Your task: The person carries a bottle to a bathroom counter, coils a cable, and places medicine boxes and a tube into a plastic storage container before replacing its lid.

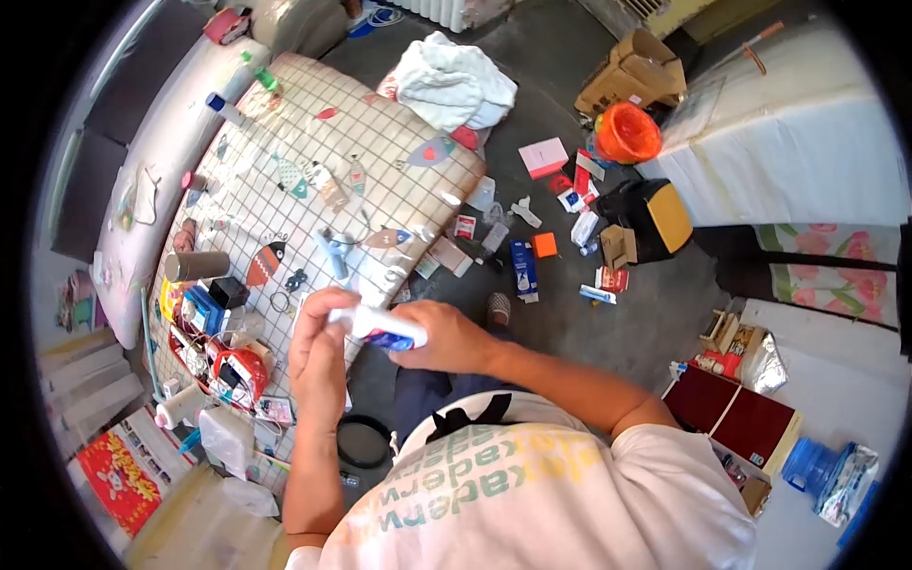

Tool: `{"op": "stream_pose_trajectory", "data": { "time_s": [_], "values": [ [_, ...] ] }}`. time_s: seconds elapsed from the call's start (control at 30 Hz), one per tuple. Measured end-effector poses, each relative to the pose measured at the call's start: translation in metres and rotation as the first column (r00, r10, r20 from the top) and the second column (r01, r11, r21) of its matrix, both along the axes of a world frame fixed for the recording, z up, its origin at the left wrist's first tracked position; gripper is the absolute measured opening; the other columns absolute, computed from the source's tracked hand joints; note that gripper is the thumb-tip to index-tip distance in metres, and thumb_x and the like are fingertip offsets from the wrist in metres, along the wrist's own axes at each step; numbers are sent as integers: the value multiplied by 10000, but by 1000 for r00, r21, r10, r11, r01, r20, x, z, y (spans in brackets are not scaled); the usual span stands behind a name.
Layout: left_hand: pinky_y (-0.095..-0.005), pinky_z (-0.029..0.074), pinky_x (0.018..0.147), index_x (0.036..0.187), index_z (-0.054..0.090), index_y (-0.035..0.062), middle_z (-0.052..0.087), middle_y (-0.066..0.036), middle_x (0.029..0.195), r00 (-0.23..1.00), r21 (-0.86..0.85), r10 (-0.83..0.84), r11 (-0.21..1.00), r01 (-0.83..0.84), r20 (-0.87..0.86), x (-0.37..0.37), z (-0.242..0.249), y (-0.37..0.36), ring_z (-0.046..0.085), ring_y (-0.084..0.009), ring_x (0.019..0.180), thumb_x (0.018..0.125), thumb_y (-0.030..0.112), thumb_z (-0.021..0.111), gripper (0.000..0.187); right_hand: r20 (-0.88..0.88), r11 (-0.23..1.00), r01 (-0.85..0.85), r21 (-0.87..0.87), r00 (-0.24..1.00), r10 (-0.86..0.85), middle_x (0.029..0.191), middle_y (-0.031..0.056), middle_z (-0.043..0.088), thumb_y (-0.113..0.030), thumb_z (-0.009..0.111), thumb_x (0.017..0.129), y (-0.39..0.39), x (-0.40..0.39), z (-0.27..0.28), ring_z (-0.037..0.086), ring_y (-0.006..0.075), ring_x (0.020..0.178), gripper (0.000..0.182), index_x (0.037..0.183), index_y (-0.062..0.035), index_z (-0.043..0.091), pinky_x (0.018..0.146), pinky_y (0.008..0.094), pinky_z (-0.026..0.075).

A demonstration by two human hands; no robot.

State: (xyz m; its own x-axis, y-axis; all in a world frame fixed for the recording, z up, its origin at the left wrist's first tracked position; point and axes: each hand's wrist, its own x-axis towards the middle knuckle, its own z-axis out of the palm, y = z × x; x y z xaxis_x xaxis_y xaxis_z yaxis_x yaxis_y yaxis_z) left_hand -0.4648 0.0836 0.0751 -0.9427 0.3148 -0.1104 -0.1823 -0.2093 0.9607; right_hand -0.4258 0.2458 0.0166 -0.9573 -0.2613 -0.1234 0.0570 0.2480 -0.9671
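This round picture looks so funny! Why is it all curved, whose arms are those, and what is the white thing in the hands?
The picture comes from a small camera worn on a person's head, looking down. Its lens bends the edges, so everything looks round. The arms belong to that person, in a white shirt with green letters.

The right hand holds a white tube with blue and red on it. The fingers of the left hand pinch the tube's other end.

Below the hands lies a checked mat with fish pictures, and small things sit on it. A white cloth is bunched at its far edge. On the grey floor lie little boxes, an orange bag and a blue carton.
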Motion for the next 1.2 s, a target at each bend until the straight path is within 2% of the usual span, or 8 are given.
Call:
{"op": "stream_pose_trajectory", "data": {
  "time_s": [0.13, 0.27, 0.5, 0.57, 0.7, 0.83, 0.93, 1.2],
  "values": [
    [-292, 377, 859, 988, 564, 6, 527, -106, 1086, 881, -540, -378, 823, 179, -284, 10, 24, 61, 490, -222, 1033, 732, -105, 467, 295, -185, 999, 32, 5, 982, -31, 797, 133, 575, -174, 672, 604, 83, 20, -1, 549, 305, 783, 325, 871, -31, 555, 707, 370, 430],
    [-287, 431, 745, 970, 567, 16, 566, -108, 950, 677, -715, -606, 679, 167, -417, 7, 42, 124, 554, -244, 869, 743, -26, 554, 231, -194, 996, 45, 74, 980, -30, 838, 109, 572, -162, 672, 615, 157, 39, 13, 537, 292, 829, 325, 890, -35, 557, 740, 365, 424],
    [-251, 378, 538, 894, 492, 3, 480, -72, 637, 777, -794, -522, 606, 46, -353, 9, 54, 209, 456, -132, 575, 805, 90, 540, 133, -484, 894, 356, 272, 853, -193, 889, 109, 540, -138, 639, 627, 218, 44, 25, 507, 306, 843, 335, 929, -61, 515, 736, 384, 430],
    [-304, 394, 501, 850, 497, 32, 499, -102, 627, 823, -773, -431, 634, -17, -371, 10, 60, 226, 492, -224, 535, 784, 183, 578, 184, -529, 847, 433, 310, 818, -224, 926, 97, 525, -86, 647, 600, 225, 43, 38, 492, 291, 875, 378, 950, -57, 506, 744, 374, 433],
    [-305, 378, 424, 793, 522, 53, 505, -78, 517, 795, -668, -275, 714, -208, -541, 7, 65, 243, 507, -210, 438, 809, 215, 547, 165, -648, 732, 593, 335, 709, -278, 955, 85, 509, -37, 670, 554, 228, 36, 55, 476, 285, 899, 448, 969, -53, 503, 756, 364, 423],
    [-307, 376, 418, 801, 547, 74, 514, -71, 503, 840, -731, -282, 657, -183, -464, 3, 80, 239, 517, -219, 438, 815, 212, 535, 140, -691, 713, 612, 342, 678, -251, 946, 86, 513, -40, 664, 573, 228, 28, 67, 483, 285, 888, 419, 962, -53, 508, 740, 364, 427],
    [-211, 359, 520, 869, 525, 13, 493, -29, 668, 811, -740, -410, 671, -42, -417, 3, 101, 230, 437, -72, 570, 835, 110, 513, 104, -670, 750, 582, 315, 696, -258, 917, 88, 529, -57, 663, 590, 220, 26, 68, 497, 283, 866, 384, 945, -53, 518, 732, 362, 432],
    [-267, 402, 512, 982, 484, 58, 538, -75, 673, 794, -530, -468, 818, 223, -388, -11, 95, 202, 536, -148, 567, 789, 156, 586, 239, -655, 716, 629, 304, 683, -322, 922, 82, 531, -51, 663, 566, 206, 21, 76, 494, 280, 878, 408, 948, -62, 520, 737, 361, 430]
  ]
}}
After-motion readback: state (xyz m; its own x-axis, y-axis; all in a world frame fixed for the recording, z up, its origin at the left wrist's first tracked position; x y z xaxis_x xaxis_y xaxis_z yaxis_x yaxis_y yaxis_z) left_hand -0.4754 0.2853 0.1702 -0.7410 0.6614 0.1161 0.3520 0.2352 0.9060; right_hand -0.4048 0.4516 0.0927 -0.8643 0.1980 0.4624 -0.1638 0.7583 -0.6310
